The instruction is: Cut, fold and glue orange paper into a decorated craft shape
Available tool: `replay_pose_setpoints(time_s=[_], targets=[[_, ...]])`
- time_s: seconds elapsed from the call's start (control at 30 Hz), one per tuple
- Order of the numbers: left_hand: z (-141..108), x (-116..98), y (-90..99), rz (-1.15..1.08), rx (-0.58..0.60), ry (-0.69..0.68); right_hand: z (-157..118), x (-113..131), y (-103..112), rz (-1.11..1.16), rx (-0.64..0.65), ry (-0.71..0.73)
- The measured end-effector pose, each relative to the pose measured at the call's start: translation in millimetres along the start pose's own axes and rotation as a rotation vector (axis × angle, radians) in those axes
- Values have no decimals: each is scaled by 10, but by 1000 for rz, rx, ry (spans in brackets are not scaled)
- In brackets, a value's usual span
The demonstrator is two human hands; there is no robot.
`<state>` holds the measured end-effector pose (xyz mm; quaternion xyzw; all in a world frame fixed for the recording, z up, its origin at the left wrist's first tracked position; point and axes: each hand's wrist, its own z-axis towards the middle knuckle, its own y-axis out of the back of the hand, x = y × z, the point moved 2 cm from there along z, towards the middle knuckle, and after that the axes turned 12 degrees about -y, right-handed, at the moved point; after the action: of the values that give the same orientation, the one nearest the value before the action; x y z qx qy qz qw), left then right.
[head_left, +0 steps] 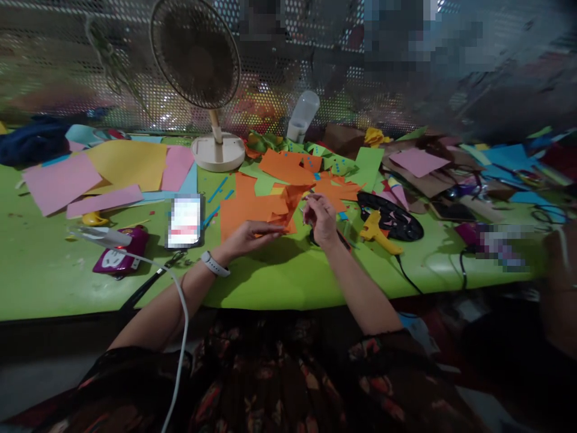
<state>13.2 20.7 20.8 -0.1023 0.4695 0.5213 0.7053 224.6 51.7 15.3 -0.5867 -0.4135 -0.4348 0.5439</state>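
Note:
My left hand (252, 236), with a pale band on its wrist, reaches in from the left. Its fingers hold the lower edge of a folded orange paper piece (292, 201), raised above the table. Just right of the paper, my right hand (321, 219) has its fingers curled in a pinch; a small thin tip seems to show there, too blurred to name. An orange sheet (238, 207) lies beyond my left hand. Partly hidden behind my right wrist is a dark object with an orange edge. A yellow glue gun (376, 233) lies right of it.
A fan (218, 151) stands at the back, near a tilted clear bottle (305, 111). A phone (184, 221) and a purple power strip (119, 251) lie left. A white cable (183, 307) crosses my left arm. Beside the glue gun is a black tray (406, 224); another person's arm (559, 282) is far right.

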Motion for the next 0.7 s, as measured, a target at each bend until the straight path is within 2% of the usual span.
replay_pose_setpoints(time_s=[0.07,0.13,0.2,0.27,0.4,0.47,0.6,0.7], targets=[[-11,51,8,44,-136,3,-58,7,-14,-13,56,48],[-21,80,17,68,-243,10,-135,16,-54,-96,194,77],[-26,73,23,77,-288,29,-212,17,-110,-234,345,93],[-28,36,27,56,-280,54,-263,15,-159,-369,419,144],[-37,-49,25,-128,-241,106,-267,13,-199,-517,394,331],[-37,-68,35,-251,-333,117,-252,13,-195,-541,377,386],[-19,-40,48,-517,-606,186,-254,22,-183,-543,376,438],[4,15,26,-610,-641,328,-278,27,-192,-554,402,455]])
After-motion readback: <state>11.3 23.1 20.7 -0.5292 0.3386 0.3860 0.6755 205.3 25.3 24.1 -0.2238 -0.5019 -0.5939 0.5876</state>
